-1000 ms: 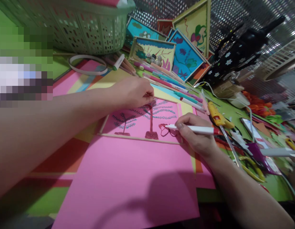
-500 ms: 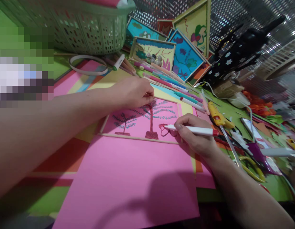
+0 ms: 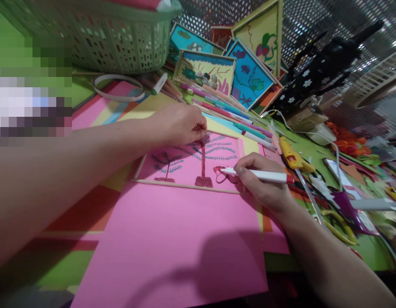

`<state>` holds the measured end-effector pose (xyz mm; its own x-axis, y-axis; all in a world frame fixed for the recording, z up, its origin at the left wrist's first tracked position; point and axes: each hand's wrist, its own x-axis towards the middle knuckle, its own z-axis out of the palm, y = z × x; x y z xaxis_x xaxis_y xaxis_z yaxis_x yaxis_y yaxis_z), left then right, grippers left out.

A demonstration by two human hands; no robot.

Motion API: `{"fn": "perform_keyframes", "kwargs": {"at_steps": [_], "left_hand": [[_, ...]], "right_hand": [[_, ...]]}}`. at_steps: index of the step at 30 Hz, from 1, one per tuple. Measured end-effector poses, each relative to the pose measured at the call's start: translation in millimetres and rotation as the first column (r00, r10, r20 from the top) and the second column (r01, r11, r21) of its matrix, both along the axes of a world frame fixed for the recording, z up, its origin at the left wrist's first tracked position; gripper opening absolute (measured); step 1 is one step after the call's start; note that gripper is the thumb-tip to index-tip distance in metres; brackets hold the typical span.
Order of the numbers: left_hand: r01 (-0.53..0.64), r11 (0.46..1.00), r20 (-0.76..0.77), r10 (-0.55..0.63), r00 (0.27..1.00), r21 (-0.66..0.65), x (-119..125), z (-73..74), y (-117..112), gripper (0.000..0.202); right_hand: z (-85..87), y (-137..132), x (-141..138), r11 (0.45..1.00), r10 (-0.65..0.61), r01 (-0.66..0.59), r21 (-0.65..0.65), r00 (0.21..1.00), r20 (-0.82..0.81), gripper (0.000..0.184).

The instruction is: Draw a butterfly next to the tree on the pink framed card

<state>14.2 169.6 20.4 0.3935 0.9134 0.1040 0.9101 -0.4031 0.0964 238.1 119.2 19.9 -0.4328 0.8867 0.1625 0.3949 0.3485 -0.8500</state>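
My right hand (image 3: 265, 182) grips a white felt-tip pen (image 3: 271, 176) with a red rear end. The pen's tip touches a small red outline drawn at the lower right of a pink sheet (image 3: 172, 231). Thin wooden sticks (image 3: 188, 186) frame the drawn part, where two trees with brown trunks and dark green branches (image 3: 202, 160) stand. Over the frame's top edge lies my left hand (image 3: 185, 122), fingers curled and pinched together near the taller tree's crown. Whatever those fingertips may hold is hidden.
Loose felt-tip pens (image 3: 230, 113) lie behind the frame. Small framed pictures (image 3: 249, 72) lean at the back, beside a green basket (image 3: 121, 38). To the right are a yellow glue gun (image 3: 292, 154), yellow-handled scissors (image 3: 341, 229), a phone (image 3: 341, 175) and a white cable (image 3: 313, 131).
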Motion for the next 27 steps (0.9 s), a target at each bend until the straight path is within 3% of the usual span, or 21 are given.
{"fn": "perform_keyframes", "kwargs": {"at_steps": [7, 13, 21, 27], "left_hand": [[0.005, 1.000, 0.006, -0.005, 1.000, -0.001, -1.0, -1.2, 1.2, 0.034], [-0.012, 1.000, 0.013, 0.012, 1.000, 0.001, -0.1, -2.4, 1.9, 0.035], [0.000, 1.000, 0.026, 0.001, 1.000, -0.012, -0.1, -0.7, 0.6, 0.034], [-0.006, 1.000, 0.021, 0.006, 1.000, -0.010, -0.6, -1.8, 2.2, 0.033]], "right_hand": [[3.6, 1.2, -2.5, 0.998, 0.035, -0.035, 0.047, 0.999, -0.018, 0.012], [3.6, 0.9, -3.7, 0.991, -0.072, 0.070, 0.112, 0.997, 0.014, 0.013], [4.6, 0.7, -3.8, 0.980, -0.114, 0.112, 0.167, 0.993, 0.004, 0.014], [1.1, 1.1, -1.6, 0.996, -0.035, 0.036, 0.082, 0.999, -0.016, 0.013]]}}
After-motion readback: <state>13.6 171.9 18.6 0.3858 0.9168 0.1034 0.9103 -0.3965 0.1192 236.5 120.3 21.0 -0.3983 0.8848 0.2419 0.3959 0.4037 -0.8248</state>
